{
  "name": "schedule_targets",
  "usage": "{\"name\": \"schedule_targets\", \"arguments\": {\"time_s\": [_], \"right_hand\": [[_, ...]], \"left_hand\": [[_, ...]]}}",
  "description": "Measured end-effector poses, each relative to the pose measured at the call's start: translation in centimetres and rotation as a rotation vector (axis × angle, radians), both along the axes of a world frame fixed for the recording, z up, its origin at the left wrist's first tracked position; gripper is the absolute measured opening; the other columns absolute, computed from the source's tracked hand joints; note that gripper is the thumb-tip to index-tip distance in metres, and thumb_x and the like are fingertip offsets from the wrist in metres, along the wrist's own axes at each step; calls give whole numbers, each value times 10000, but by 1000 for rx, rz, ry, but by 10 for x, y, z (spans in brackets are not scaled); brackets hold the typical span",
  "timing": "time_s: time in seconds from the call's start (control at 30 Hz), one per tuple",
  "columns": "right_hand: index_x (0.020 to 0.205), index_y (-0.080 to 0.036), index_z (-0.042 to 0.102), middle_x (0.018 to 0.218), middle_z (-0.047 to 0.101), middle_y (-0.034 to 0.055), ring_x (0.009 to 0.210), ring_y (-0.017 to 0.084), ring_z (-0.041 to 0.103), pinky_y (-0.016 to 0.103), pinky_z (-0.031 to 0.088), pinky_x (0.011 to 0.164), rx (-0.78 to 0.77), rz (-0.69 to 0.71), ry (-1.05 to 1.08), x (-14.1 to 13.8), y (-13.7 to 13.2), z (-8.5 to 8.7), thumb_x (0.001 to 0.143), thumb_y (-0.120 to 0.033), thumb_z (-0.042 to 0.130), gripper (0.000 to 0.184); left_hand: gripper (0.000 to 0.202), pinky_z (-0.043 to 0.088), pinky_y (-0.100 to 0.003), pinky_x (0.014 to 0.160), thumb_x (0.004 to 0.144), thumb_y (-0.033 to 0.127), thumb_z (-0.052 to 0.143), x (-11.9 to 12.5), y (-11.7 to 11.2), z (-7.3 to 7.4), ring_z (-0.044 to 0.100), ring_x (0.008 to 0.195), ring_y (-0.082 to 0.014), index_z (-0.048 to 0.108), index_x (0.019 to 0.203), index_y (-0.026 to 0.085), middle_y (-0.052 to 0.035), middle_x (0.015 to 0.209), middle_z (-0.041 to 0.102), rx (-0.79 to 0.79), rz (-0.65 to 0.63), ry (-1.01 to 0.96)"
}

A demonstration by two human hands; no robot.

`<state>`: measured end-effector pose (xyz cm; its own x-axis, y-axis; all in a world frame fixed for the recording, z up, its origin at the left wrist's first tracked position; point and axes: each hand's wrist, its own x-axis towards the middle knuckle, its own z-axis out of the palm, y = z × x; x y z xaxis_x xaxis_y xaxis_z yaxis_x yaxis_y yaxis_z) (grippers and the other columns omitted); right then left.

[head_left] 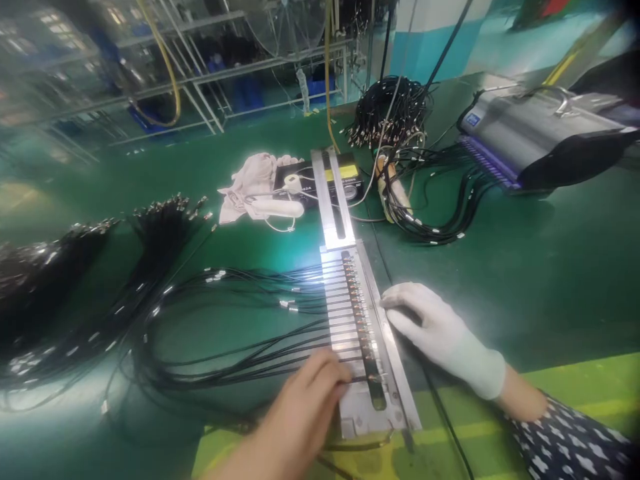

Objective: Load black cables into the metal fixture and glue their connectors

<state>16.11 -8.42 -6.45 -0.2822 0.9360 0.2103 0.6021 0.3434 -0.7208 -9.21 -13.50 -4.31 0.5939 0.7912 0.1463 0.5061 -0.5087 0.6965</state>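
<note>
A long metal fixture [370,419] with a row of slots lies on the table in front of me. Several black cables [260,360] run in from the left, side by side through the slots, and their stripped ends line up over a dark groove [379,393]. My left hand [317,383], bare, pinches a black cable at the near end of the row. My right hand [440,333], in a white glove, has its fingers bent together with the tips on the fixture's right edge, about midway along; whether anything small is between them is hidden.
Cable bundles [160,247] spread over the left side. Behind the fixture are a pale cloth [255,177] and a black box with a yellow label [343,173]. A coiled cable bundle [390,110] and a grey machine with a purple-lit edge [540,137] stand at the back right.
</note>
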Motion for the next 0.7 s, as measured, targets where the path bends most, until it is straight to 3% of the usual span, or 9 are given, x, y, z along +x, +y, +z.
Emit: {"name": "schedule_targets", "arguments": {"time_s": [0.13,0.33,0.57,0.7], "right_hand": [[955,-238,632,1046,684,62,1028,254,605,475,496,915,-21,9,14,-1,2,1,954,-234,510,122],[933,-244,632,1007,684,59,999,257,608,468,495,888,-49,12,27,-1,4,5,956,-241,504,130],[936,-244,619,988,673,46,974,247,597,455,477,870,-69,6,37,-1,4,6,960,-224,499,124],[926,-247,619,982,673,41,971,248,595,457,478,866,-88,4,40,-1,4,6,958,-222,503,123]], "left_hand": [[276,531,-202,616,966,80,386,-15,7,-1,599,691,-128,611,1099,166,-52,831,601,124,-46,121],[370,575,-237,617,953,67,293,-13,13,2,656,688,-155,589,1153,161,-59,832,672,336,-138,298],[379,579,-262,669,1019,134,234,-10,20,12,681,762,-174,566,1200,145,-79,914,704,350,-227,334],[386,564,-267,722,1027,135,222,-12,16,2,668,826,-180,576,1181,122,-92,944,702,400,-206,300]]}}
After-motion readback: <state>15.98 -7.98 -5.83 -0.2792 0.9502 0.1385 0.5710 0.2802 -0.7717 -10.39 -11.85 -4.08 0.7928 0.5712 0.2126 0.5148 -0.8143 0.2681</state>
